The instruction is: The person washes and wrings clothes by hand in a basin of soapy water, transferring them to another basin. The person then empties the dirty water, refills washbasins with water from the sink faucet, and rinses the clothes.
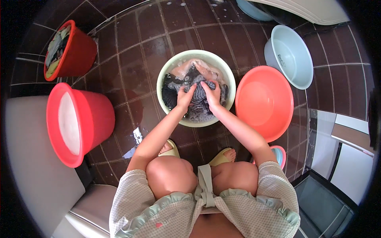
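Note:
A pale green plastic basin (pixel 161 112) stands on the floor before me, holding soapy water and soaked clothes. My left hand (pixel 186 96) and my right hand (pixel 212 93) both grip a dark striped cloth (pixel 199 93) at the basin's middle, one on each side of it. Some of my fingers are hidden by the bunched fabric. Around the cloth lie black fabric (pixel 169 95) on the left and a peach-coloured garment (pixel 205 70) at the far side. Foam (pixel 198 116) floats along the near side.
To the right stand an empty coral basin (pixel 265 104) and a light blue basin (pixel 293 56). On the left are a red bucket (pixel 79 50) with clothes and a pink bucket (pixel 98 116) holding whitish, foamy-looking contents. The brown tiled floor (pixel 131 71) looks wet.

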`<state>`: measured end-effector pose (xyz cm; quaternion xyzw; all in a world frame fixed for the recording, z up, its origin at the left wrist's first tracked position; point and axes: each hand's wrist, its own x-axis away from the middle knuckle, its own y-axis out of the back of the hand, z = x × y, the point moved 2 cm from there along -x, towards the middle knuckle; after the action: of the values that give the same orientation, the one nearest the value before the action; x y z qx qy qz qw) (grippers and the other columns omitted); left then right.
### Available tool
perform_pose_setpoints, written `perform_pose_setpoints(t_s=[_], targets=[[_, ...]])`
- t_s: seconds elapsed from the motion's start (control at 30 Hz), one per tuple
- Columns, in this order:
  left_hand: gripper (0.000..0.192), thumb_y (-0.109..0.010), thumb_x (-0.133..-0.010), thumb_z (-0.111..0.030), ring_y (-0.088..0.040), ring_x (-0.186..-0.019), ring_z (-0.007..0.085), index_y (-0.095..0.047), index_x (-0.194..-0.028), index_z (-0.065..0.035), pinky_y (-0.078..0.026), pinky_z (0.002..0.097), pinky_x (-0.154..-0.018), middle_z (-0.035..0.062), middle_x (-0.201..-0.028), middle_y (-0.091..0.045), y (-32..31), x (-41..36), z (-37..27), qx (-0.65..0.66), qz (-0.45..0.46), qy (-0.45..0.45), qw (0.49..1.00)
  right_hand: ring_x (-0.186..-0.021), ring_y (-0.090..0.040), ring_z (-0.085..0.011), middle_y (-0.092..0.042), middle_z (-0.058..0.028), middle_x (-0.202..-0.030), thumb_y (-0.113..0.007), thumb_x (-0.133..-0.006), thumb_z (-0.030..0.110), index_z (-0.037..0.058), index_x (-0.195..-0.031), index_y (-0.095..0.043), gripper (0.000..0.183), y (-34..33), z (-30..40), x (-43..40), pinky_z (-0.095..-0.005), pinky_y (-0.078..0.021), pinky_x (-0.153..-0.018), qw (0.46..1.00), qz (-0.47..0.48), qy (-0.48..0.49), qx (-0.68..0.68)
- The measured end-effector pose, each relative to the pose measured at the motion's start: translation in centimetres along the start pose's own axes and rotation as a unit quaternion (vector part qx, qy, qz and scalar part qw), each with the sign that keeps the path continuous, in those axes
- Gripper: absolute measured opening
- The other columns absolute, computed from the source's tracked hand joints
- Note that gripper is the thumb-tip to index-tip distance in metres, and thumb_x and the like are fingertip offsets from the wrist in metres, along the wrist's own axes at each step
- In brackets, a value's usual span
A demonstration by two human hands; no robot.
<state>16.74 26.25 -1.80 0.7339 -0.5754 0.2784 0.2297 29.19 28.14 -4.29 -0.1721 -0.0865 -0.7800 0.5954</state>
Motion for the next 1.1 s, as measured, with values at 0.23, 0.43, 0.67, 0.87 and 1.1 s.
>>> perform_pose_setpoints(t_s=[0.23, 0.43, 0.67, 0.87, 1.1], targets=[[0.075, -0.056, -0.072, -0.052, -0.05, -0.106, 0.0278, -0.041, -0.122, 0.0005, -0.036, 0.035, -0.091, 0.0183, -0.117, -0.05, -0.2, -5.3, 3.7, -0.17, -0.05, -0.011, 0.984, -0.093, -0.053, -0.0251, -0.056, -0.0137, -0.102, -0.071, -0.066, 0.025, -0.0024, -0.108, -0.049, 0.055, 0.0, -2.1, -1.5, -0.0317, -0.0405, -0.082, 0.99, -0.04, -0.036, 0.127], [0.06, -0.037, -0.082, -0.056, -0.052, -0.103, 0.0251, -0.046, -0.121, -0.0109, -0.036, 0.0422, -0.093, 0.0094, -0.113, -0.055, -0.5, -1.7, -0.2, 0.283, 0.206, 0.223, 0.91, -0.089, -0.051, -0.0234, -0.053, -0.01, -0.09, -0.072, -0.067, 0.014, 0.0011, -0.09, -0.051, 0.033, -0.6, 3.3, 2.1, -0.0325, -0.0387, -0.083, 0.953, 0.03, 0.263, 0.15], [0.054, -0.035, -0.084, -0.053, -0.049, -0.105, 0.0254, -0.05, -0.11, -0.0078, -0.037, 0.043, -0.091, 0.0122, -0.105, -0.055, -1.3, 1.6, -4.0, 0.4, 0.296, 0.219, 0.839, -0.088, -0.055, -0.023, -0.053, -0.0085, -0.091, -0.075, -0.056, 0.012, 0.0061, -0.076, -0.055, 0.029, -2.5, 11.7, 5.5, -0.0346, -0.0436, -0.078, 0.845, 0.237, 0.456, 0.147], [0.026, -0.045, -0.084, -0.025, -0.053, -0.09, 0.0224, -0.051, -0.098, -0.0038, -0.046, 0.0373, -0.078, 0.0123, -0.094, -0.054, 0.1, -1.2, -2.6, 0.487, 0.344, 0.126, 0.793, -0.075, -0.055, -0.0213, -0.052, -0.0065, -0.079, -0.075, -0.057, 0.012, 0.0075, -0.073, -0.054, 0.027, -4.0, 12.3, 6.2, -0.0343, -0.0447, -0.073, 0.834, 0.236, 0.483, 0.122], [0.03, -0.044, -0.064, 0.018, -0.057, -0.069, 0.0186, -0.051, -0.088, 0.0009, -0.048, 0.0282, -0.065, 0.0094, -0.084, -0.059, -0.4, 4.4, -8.7, 0.327, -0.017, -0.265, 0.907, -0.072, -0.053, -0.0114, -0.053, -0.0026, -0.079, -0.065, -0.077, 0.016, 0.0074, -0.08, -0.051, 0.017, -4.6, 9.9, 5.8, -0.0241, -0.0441, -0.068, 0.926, -0.005, -0.097, -0.364]])
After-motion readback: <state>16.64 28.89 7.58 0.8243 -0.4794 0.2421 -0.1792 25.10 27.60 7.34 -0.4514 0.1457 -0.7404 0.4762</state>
